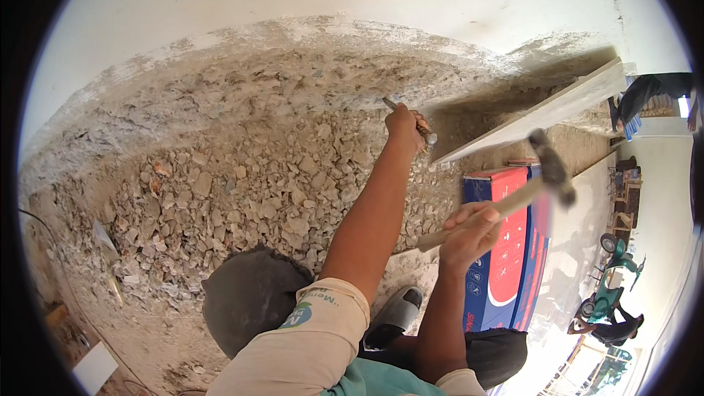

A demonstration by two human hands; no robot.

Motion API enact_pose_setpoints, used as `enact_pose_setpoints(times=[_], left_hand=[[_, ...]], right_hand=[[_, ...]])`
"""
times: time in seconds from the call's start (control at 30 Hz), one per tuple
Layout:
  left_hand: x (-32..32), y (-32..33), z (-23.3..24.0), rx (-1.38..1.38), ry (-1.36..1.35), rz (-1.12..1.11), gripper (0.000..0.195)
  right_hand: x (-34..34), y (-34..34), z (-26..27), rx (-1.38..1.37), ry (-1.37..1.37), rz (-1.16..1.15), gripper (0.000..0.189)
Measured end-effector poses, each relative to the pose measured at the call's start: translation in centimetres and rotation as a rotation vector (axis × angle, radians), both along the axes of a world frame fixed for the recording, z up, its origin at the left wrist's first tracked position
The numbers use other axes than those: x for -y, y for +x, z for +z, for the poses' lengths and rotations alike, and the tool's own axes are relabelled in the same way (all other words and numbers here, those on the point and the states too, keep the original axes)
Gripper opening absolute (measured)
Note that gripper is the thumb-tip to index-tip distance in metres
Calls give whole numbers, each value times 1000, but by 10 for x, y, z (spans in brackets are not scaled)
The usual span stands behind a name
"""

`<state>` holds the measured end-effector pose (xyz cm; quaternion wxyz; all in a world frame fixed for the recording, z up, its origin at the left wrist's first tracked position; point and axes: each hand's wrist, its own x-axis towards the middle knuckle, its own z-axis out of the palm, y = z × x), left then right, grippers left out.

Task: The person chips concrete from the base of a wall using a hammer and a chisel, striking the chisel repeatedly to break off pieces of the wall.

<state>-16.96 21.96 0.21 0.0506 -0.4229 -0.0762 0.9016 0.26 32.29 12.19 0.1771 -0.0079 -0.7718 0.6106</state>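
Observation:
My left hand grips a metal chisel, its tip against the lower part of the wall where the plaster is chipped off. The chisel's struck end shows beyond my fist, towards the right. In my right hand is the wooden handle of a hammer, raised to the right and apart from the chisel. The hammer's head is blurred. Broken rubble lies heaped along the base of the wall, below and left of my left hand.
A long pale board leans by the wall on the right. Beside my right hand stands a red and blue cardboard box. A trowel-like blade lies at the left. Farther right are a green scooter and people.

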Motion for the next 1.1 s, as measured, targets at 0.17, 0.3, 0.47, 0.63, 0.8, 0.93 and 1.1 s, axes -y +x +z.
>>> enact_pose_setpoints(times=[0.17,0.3,0.47,0.63,0.8,0.93,1.1], left_hand=[[-10,0,14,-3,-45,-38,31],[-6,-4,6,-22,-127,-100,36],[-19,1,-9,34,-147,-72,38],[-24,-3,-19,-24,-181,-84,35],[-54,34,-51,98,-388,-202,35],[-57,60,-51,93,-452,-175,35],[-42,37,-2,44,-360,-59,34]], right_hand=[[0,-7,-31,-441,-38,9,48],[-26,12,-87,451,178,-21,31],[-9,-4,-14,10,-175,-79,32],[-10,4,-69,123,-101,41,36],[-34,15,-104,532,86,-28,35],[-14,32,-82,437,-186,-42,38],[-27,22,-55,337,-268,-88,41]])
